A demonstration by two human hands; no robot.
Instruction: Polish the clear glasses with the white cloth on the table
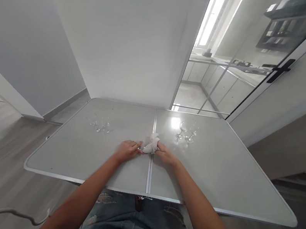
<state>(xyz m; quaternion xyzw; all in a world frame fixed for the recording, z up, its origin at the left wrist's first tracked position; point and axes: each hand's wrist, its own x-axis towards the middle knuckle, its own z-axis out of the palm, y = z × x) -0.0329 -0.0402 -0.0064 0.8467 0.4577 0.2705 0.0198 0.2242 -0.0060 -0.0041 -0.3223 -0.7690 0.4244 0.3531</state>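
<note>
My left hand [129,150] is closed in a pinch over the middle of the folding table [130,110]. Between its fingertips shows a small clear, shiny part of a glass [139,148], most of it hidden by the fingers and cloth. Bunched around the glass is a white cloth [151,144], which my right hand [164,153] grips from the right. Two clear stemmed glasses stand upright beyond my right hand, one stemmed glass [179,134] left of the other stemmed glass [190,138]. Several clear glass pieces [99,126] sit at the table's left; their exact shapes are hard to make out.
A metal seam [149,176] splits the tabletop from front to back. Behind the table rises a white wall [129,48], with a glass-paned door [220,79] at right. A grey cable [13,211] crosses the floor at lower left.
</note>
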